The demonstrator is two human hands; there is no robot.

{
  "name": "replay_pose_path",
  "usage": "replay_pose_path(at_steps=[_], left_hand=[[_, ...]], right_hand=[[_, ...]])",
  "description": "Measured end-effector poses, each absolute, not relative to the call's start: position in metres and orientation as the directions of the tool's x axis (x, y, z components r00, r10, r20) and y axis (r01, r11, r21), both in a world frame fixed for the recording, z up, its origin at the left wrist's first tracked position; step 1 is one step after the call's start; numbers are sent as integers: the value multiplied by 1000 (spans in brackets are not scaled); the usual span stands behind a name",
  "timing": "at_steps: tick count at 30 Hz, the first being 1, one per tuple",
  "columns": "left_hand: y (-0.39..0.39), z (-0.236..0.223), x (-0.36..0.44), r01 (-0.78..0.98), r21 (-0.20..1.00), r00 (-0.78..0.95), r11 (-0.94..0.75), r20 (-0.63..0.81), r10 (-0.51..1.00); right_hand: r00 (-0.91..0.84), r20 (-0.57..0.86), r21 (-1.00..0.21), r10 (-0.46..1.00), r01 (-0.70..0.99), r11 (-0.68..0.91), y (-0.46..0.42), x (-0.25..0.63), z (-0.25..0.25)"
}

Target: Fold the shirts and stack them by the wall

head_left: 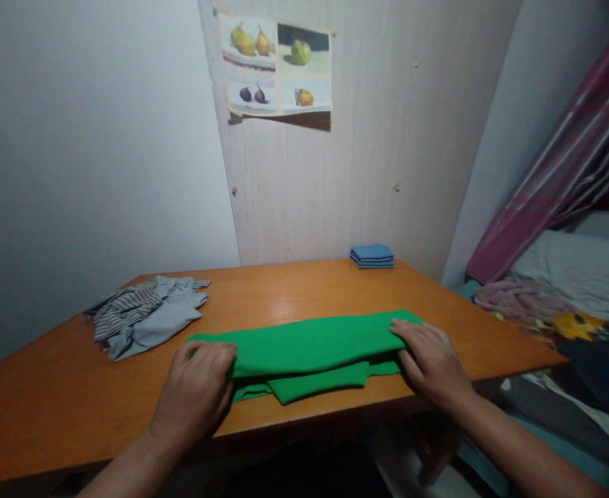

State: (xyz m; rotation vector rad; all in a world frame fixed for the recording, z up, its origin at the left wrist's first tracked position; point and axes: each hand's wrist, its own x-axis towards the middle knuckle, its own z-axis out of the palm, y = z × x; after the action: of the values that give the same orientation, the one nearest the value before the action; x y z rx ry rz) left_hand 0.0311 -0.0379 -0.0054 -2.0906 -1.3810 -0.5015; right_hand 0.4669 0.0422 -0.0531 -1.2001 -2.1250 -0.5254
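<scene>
A green cloth garment (309, 346), folded into a long band, lies across the near part of the wooden table. At its left end my left hand (201, 377) is closed on the fabric, with the fingertips hidden behind the fold. My right hand (432, 356) grips the right end, thumb below and fingers over the top edge. Under the upper layer a loose flap and lower layers stick out toward the table's front edge. What kind of garment it is cannot be made out.
On the left of the table (278, 294) lies a rumpled pile of grey and striped clothes (151, 311). A neatly folded blue cloth (371, 256) sits at the back right by the wall. Beyond the right edge are a bed with bedding (585, 263) and a pink curtain (538, 187).
</scene>
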Motion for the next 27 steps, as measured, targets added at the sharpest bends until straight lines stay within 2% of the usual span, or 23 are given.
replay_pose_path(at_steps=[3,8,15,18,22,27], left_hand=[[-39,-4,31,924,-235,380,-300,620,687],[-45,-2,36,907,-231,420,-351,495,761],[-51,8,83,886,-66,438,-459,442,783],[-44,7,111,875,-35,453,-483,408,792],[-28,2,134,890,-45,438,-455,369,820],[-16,-5,143,937,-33,338,-349,347,875]], right_hand=[[-354,730,16,584,864,504,42,465,-54],[-365,718,26,593,865,501,41,464,-56],[-385,668,16,637,863,505,35,450,-44],[-441,625,33,644,839,542,32,435,-35],[-484,581,17,654,811,585,34,421,-22],[-476,638,7,605,790,613,36,422,-15]])
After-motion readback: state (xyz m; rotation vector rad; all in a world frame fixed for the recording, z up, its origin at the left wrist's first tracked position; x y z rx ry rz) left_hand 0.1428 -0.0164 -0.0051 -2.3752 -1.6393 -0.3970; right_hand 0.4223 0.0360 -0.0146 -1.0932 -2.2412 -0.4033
